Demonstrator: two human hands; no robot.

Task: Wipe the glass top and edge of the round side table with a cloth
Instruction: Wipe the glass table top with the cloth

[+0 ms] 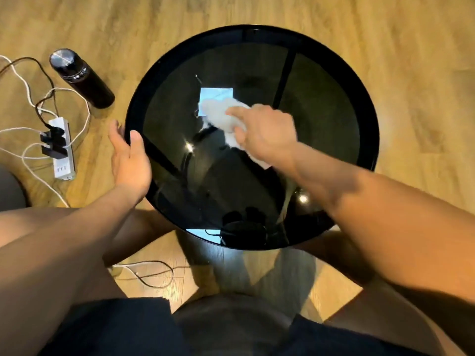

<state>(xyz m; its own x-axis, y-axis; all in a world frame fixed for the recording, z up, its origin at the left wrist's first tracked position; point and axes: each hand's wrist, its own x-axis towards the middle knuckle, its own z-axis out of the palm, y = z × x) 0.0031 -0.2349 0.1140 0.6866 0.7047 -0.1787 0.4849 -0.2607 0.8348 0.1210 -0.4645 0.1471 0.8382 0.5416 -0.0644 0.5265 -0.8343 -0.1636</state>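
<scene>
Fingers (237,113) of my right hand (267,134) press down on the crumpled white cloth (221,116), bent around it and holding it flat to the dark glass top (321,111) of the round black side table (370,104). My hand covers much of the cloth, so I cannot see how big it is. It looks blurry too. One corner of it pokes out under my wrist.

The cloth sits near the middle of the glass, a bit to the left. Bright spots and a pale square shine on the glass, so it is hard to see what lies under it. My right arm reaches over the near right side of the table and hides that part of the edge.

My left hand (129,156) is on the left edge of the table. Its thumb lies on top of the rim and its fingers are spread wide, curling round the outside. I cannot see their tips well.

On the wooden floor (424,47) to the left stands a black bottle (82,78). Near it lies a white power strip (63,147) with black plugs and tangled wires. My dark shorts (115,327) fill the bottom, cut off at the edge.
</scene>
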